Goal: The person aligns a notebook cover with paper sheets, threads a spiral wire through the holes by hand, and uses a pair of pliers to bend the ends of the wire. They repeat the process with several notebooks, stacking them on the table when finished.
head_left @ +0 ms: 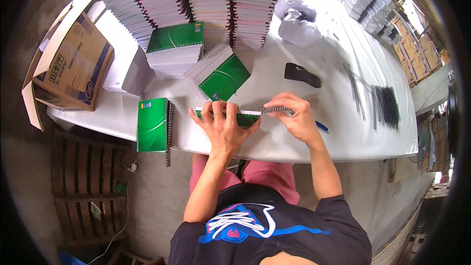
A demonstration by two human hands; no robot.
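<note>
Green notebook: I see the thin notebook with green cover and white pages [249, 119] near the middle of the front edge of the white-covered table [363, 142], directly before the person.
Left hand: The left hand [223, 127] is grasping this notebook, fingers over its top, thumb on the near side.
Right hand: The right hand [297, 118] is pinching the thin, dark spiral binding coil [274, 110] between thumb and fingers.
Binding step: In my judgement, the coil is being fed into the notebook's edge from its right end; the holes are too small for me to see.
Next move: I believe it calls for a steady notebook, and for the coil to be turned and pushed leftward without bending.
Notebook direction: It seems tipped up, with the white page edge upward and the green cover facing the person.
Long axis: Its visible edge runs left to right, nearly parallel to the table's front edge.
Coil axis: It continues roughly this same line, toward the table's right edge.
</note>
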